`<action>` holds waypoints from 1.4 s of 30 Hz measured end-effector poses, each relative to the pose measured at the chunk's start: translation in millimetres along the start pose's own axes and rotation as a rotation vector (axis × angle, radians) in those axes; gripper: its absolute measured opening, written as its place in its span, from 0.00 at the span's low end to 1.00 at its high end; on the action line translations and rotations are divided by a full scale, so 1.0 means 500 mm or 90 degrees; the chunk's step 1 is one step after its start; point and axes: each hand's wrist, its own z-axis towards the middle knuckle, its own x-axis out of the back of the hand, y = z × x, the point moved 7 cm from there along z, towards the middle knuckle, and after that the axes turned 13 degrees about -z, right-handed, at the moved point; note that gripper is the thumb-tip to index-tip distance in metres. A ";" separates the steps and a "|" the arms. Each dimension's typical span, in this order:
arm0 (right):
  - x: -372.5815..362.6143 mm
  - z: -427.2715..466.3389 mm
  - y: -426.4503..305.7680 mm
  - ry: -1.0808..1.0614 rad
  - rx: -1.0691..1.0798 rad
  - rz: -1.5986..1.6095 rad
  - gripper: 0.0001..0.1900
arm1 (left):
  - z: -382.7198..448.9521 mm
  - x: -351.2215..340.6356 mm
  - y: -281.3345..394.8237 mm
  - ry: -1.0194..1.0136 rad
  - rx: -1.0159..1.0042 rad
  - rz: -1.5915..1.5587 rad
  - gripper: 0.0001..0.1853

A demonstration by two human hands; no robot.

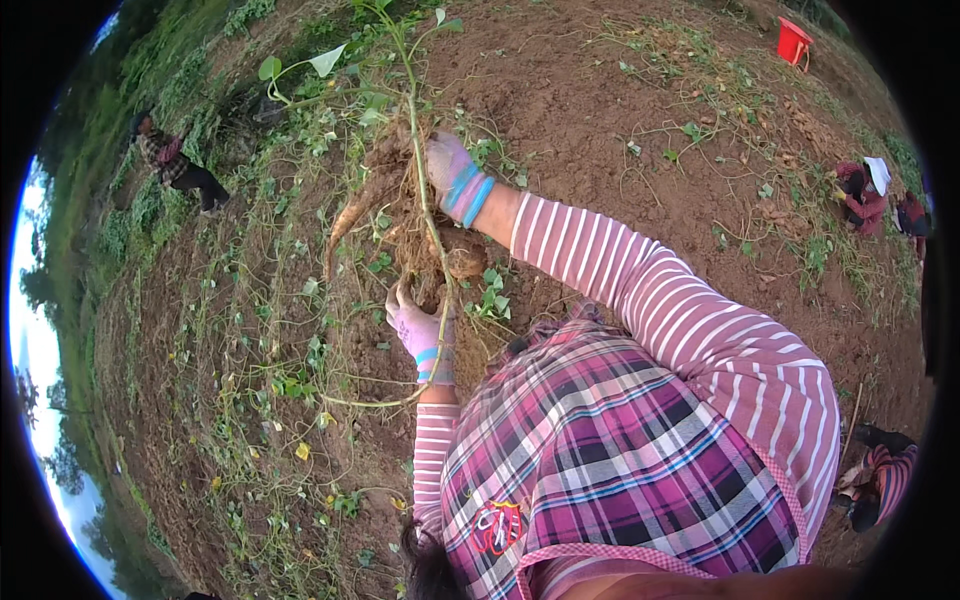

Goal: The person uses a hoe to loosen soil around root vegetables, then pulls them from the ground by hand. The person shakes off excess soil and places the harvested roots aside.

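Observation:
A clump of sweet potato roots [379, 184], caked with soil, hangs between my two gloved hands. One long tapered tuber [346, 221] sticks out to the left, and a rounder tuber [466, 259] sits low on the right. My right hand [454, 176], in a pale glove with a blue and pink cuff, grips the upper right side of the clump; its fingertips are hidden behind it. Curled against the clump's lower end are the fingers of my left hand [420, 322], gloved alike. A leafy green vine [420, 157] runs down across the clump and over my left wrist.
Trailing vines [247, 360] cover the brown soil on the left. A red bucket [793, 41] stands far off at the upper right. One person [176, 161] is at the upper left; others, including a person in a white hat [866, 195], are along the right.

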 end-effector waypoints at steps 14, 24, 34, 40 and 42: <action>0.023 0.045 0.020 -0.065 0.077 0.188 0.12 | -0.013 -0.228 0.038 -0.448 -0.028 -0.879 0.47; 0.249 -0.040 -0.097 -0.016 0.071 0.284 0.16 | 0.015 -0.245 0.048 -0.409 -0.070 -0.485 0.28; 0.683 -0.461 -1.021 0.813 0.312 -0.879 0.23 | -0.014 -0.304 -0.164 -0.427 0.242 -0.382 0.11; 0.699 -0.649 -1.076 1.030 -0.100 -1.354 0.18 | -0.043 -0.256 -0.159 -0.326 0.331 -0.466 0.22; 0.748 -0.631 -0.929 0.961 0.014 -1.225 0.18 | -0.034 -0.247 -0.149 -0.320 0.330 -0.378 0.28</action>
